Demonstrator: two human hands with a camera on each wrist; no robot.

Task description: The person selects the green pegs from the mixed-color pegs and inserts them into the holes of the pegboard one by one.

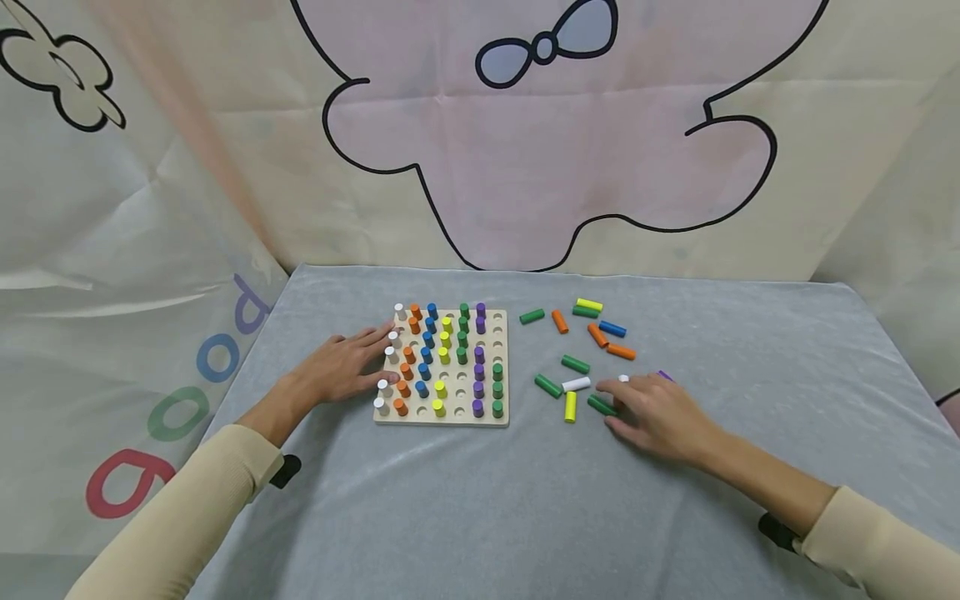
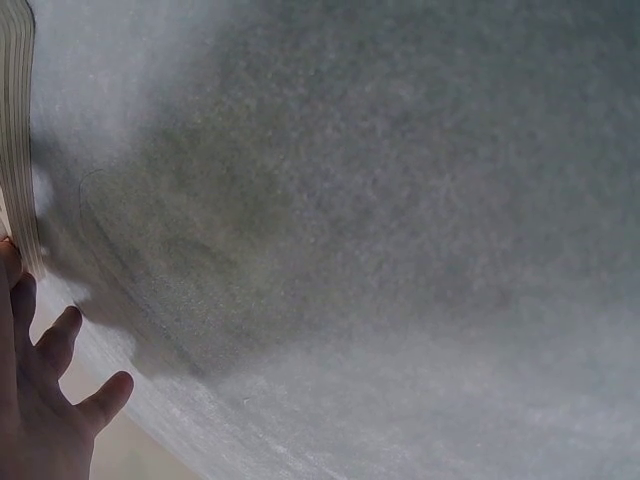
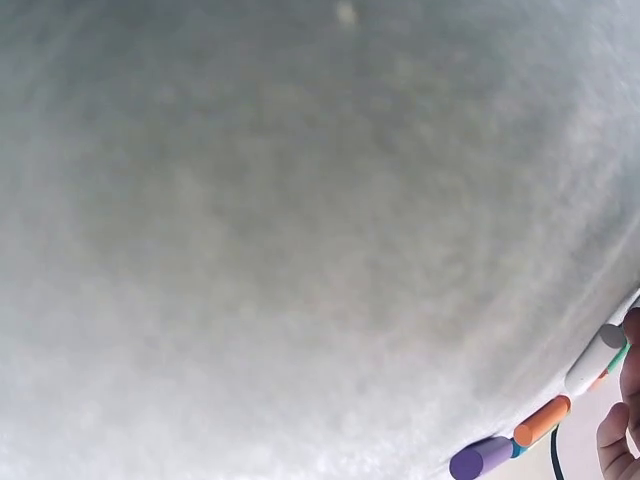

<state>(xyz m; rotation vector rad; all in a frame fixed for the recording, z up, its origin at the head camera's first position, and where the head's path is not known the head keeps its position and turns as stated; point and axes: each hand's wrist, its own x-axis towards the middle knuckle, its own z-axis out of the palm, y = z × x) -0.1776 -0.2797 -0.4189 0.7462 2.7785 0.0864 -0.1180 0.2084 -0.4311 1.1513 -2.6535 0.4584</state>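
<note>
While framing a green peg (image 1: pixel 601 405), right of frame centre and slanting from upper left to lower right, has the nearer right hand (image 1: pixel 663 417) unclosed, apparently not gripping; left of centre, lays a relaxed left hand (image 1: pixel 341 368) against the pegboard (image 1: pixel 441 422).

We see fabric panels (image 1: pixel 637 167) printed with a bow (image 1: pixel 545 47) and coloured letters (image 1: pixel 202 360) around a grey cloth-covered counter (image 1: pixel 450 517).
</note>
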